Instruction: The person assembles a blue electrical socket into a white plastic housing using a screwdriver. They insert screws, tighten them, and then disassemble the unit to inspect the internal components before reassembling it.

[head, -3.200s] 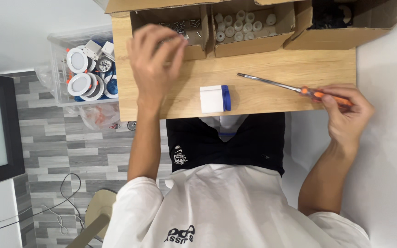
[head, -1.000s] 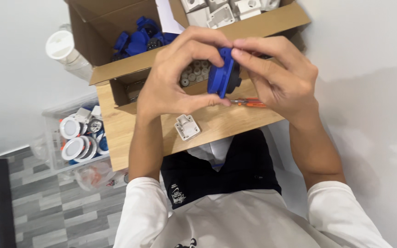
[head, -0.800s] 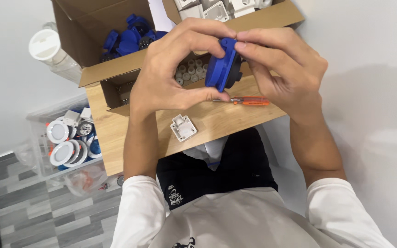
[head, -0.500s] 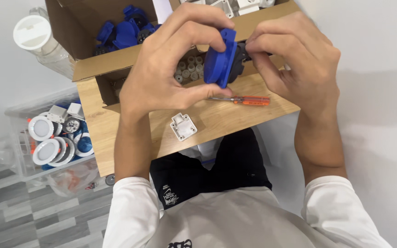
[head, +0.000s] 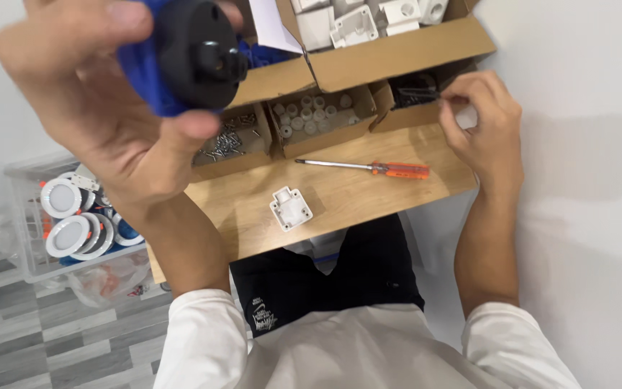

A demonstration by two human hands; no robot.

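Head view: my left hand [head: 102,122] grips blue-and-black socket part [head: 185,50], raised near the camera. My right hand [head: 480,126] pinches into small cardboard tray [head: 412,108]; contents unclear. Screwdriver [head: 365,167], white cover [head: 291,209] on wooden board [head: 368,202]. Risk: one-handed grip may slip, dropping the part.

The wooden counter [head: 368,191] carries a screwdriver [head: 368,167] with an orange handle near its middle. A small white plastic part [head: 291,209] lies closer to the near edge. Along the far edge stand three small open cardboard boxes: one with screws [head: 226,144], one with white plugs [head: 314,119], one with dark parts [head: 410,94].
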